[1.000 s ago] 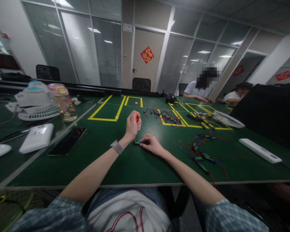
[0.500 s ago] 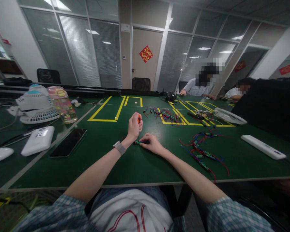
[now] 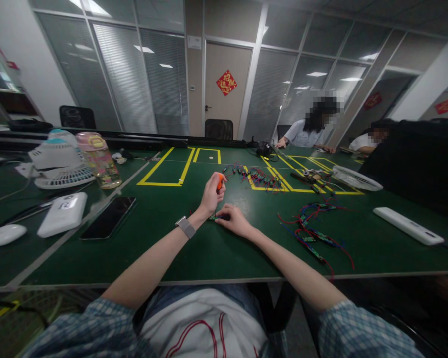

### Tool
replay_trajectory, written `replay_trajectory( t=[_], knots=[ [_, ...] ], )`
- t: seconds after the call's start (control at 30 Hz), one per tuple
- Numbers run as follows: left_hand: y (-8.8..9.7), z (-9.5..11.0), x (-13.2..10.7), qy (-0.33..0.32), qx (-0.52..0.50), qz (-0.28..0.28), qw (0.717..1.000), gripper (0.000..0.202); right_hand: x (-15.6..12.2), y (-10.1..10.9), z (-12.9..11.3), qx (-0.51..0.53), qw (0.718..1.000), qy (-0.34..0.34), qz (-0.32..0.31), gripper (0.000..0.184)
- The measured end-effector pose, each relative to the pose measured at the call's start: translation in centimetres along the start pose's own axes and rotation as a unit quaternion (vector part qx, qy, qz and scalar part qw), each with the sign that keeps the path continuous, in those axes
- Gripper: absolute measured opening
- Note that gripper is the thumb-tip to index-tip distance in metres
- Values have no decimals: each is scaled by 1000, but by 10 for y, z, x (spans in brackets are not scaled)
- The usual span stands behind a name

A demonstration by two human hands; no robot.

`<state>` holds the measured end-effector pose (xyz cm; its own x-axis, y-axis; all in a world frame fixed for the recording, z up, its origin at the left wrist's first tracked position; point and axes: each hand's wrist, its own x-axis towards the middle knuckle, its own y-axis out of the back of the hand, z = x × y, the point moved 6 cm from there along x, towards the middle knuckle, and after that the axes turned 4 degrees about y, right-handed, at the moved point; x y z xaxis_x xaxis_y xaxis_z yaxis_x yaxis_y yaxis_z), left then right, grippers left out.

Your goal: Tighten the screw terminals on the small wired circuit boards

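My left hand (image 3: 210, 195) is wrapped round the orange handle of a screwdriver (image 3: 220, 182), raised above the table. Its thin shaft is mostly hidden and points down toward a small green circuit board (image 3: 211, 218). That board lies on the green table, with a bit of red wire beyond my left wrist. The thumb and fingers of my right hand (image 3: 236, 221) pinch the board's right end, close to the screwdriver's tip. Whether the tip touches the board I cannot make out.
Wired boards lie in one group (image 3: 309, 233) at right and another (image 3: 261, 178) farther back. A phone (image 3: 108, 218), white power bank (image 3: 62, 215) and bottle (image 3: 99, 161) stand left. At right are a white bar (image 3: 408, 226) and white tray-like piece (image 3: 356, 178). Two people sit across.
My left fist has turned and shifted slightly right, so more of the orange handle shows. My right hand stays at the board. The whole view has shifted slightly.
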<state>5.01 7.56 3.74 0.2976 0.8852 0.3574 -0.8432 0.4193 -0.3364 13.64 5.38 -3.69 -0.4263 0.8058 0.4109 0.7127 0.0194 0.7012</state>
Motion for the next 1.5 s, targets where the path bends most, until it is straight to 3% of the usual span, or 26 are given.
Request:
replay_trajectory(
  t=[0.3,0.5,0.67,0.8,1.0,1.1,1.5],
  knots=[
    [-3,13,-3,-36,88,-31,995,24,1,-1,3,17,999,-26,14,12],
    [17,37,-1,-70,164,2,984,26,0,-1,4,17,1000,-19,18,12],
    [27,42,1,-63,200,-2,978,31,1,-1,4,27,999,-17,20,11],
    [22,45,-2,-97,268,5,959,26,2,0,4,36,999,-20,18,11],
    [14,51,-11,-196,396,54,895,13,2,1,5,33,999,-18,13,12],
    [15,51,-14,-212,418,70,880,13,2,1,6,30,999,-15,13,13],
    [17,41,-9,-158,301,12,940,23,0,1,1,34,999,-6,19,11]
  ],
)
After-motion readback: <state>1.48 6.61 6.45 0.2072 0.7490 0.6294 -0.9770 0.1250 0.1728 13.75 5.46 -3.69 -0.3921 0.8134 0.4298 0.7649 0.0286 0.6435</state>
